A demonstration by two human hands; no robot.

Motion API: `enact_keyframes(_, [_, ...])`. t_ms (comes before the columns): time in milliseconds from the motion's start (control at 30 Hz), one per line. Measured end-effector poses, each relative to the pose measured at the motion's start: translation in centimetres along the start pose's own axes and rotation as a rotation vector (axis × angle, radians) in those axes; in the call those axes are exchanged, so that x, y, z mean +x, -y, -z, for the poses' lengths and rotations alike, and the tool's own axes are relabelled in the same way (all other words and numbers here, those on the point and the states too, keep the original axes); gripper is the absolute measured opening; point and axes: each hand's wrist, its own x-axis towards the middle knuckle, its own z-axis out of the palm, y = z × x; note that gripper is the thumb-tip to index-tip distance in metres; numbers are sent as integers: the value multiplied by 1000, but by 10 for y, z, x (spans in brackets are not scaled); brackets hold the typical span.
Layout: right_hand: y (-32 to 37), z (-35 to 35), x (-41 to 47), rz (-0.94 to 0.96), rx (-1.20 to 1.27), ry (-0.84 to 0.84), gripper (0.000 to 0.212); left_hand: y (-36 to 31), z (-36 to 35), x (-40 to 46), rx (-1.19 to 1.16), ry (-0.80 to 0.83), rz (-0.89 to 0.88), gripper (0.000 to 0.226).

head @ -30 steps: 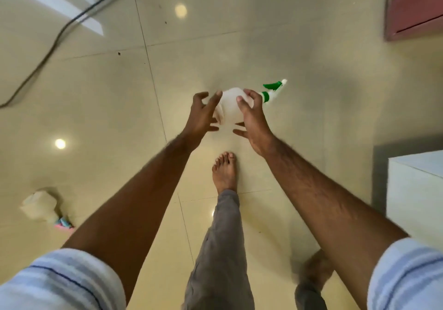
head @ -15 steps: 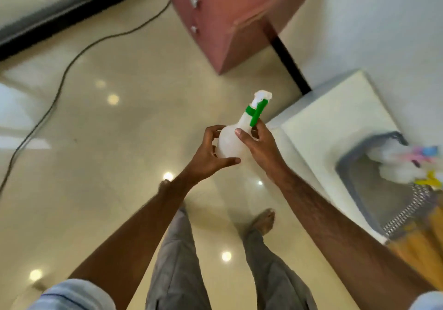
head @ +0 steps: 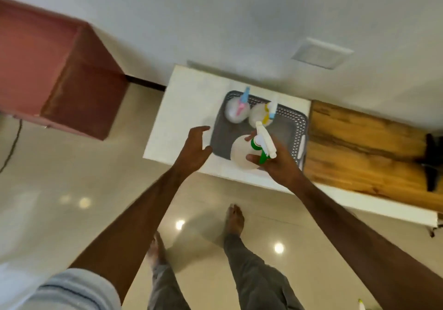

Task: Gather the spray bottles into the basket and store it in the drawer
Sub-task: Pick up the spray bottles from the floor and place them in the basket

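My right hand (head: 279, 163) grips a white spray bottle with a green trigger (head: 242, 153) by its neck, holding it over the front edge of a grey perforated basket (head: 300, 127). Two more white bottles stand at the back of the basket: one with a pink and blue nozzle (head: 236, 110), one with a yellow and blue nozzle (head: 260, 115). The basket rests on a white tabletop (head: 189, 108). My left hand (head: 195, 149) hovers just left of the basket, fingers spread, holding nothing.
A pink cabinet (head: 60, 74) stands to the left against the wall. A wooden surface (head: 359, 146) adjoins the white top on the right, with a dark object (head: 432, 163) on it. My legs and bare feet stand on the glossy tiled floor (head: 60, 189).
My left hand has let go of the green-trigger bottle. My right hand has carried it from above the floor to over the basket. The view has swung toward the white table.
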Motion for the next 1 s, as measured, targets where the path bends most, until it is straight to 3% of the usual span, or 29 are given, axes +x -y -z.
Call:
enact_keyframes(133, [-57,54,17,-83,114,-94,49,-10,-40,59,87,-5,8,62])
enact_keyframes(300, [-112,86,50,-156,103,-290,43,3,-59,103,154,37,141,64])
enact_keyframes(467, [-140,90,95,-178,33,-410,50,18,-73,106,174,-93,156,65])
enact_keyframes(800, [-141,88,138,-122,11,-469,56,29,-64,110,175,-83,126,59])
enact_keyframes(1000, [-136,85,143,-152,6,-420,54,38,-63,108,156,-101,182,55])
